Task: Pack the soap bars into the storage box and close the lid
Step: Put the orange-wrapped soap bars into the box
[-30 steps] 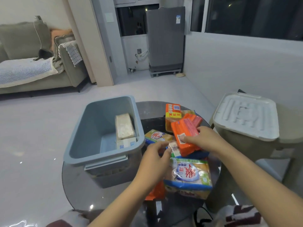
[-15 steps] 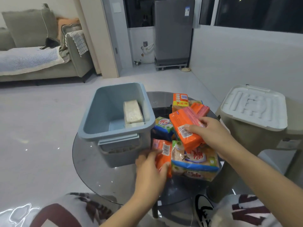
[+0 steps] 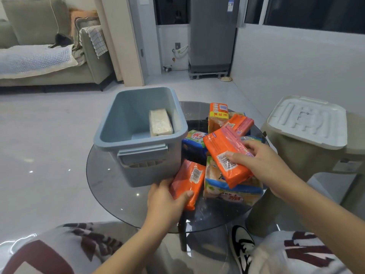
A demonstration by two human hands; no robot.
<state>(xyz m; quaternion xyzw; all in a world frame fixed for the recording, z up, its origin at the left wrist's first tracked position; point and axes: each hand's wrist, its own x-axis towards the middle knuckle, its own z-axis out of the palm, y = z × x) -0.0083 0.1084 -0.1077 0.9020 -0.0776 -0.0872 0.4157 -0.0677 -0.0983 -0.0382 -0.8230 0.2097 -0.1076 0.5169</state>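
Observation:
A light blue storage box [image 3: 138, 143] stands open on the left of the round glass table [image 3: 110, 186], with one pale wrapped soap bar [image 3: 160, 122] leaning against its right wall. My left hand [image 3: 167, 202] grips an orange soap pack [image 3: 187, 180] just in front of the box's near right corner. My right hand [image 3: 260, 165] holds a larger orange soap pack [image 3: 225, 153], tilted, above the pile. Under it lie a blue and yellow soap pack [image 3: 233, 192], another blue one [image 3: 194, 143] and more orange packs [image 3: 218, 115]. The white lid [image 3: 308, 121] rests on a stool to the right.
The beige stool [image 3: 292, 155] stands close against the table's right side. My knees and a black and white shoe [image 3: 243, 246] are below the table edge. A sofa [image 3: 49, 56] sits far left and a grey appliance [image 3: 213, 36] stands at the back.
My left hand moved from the pile's middle to the near orange pack and took hold of it. My right hand lifted its orange pack slightly off the pile. The camera tilted down and nearer.

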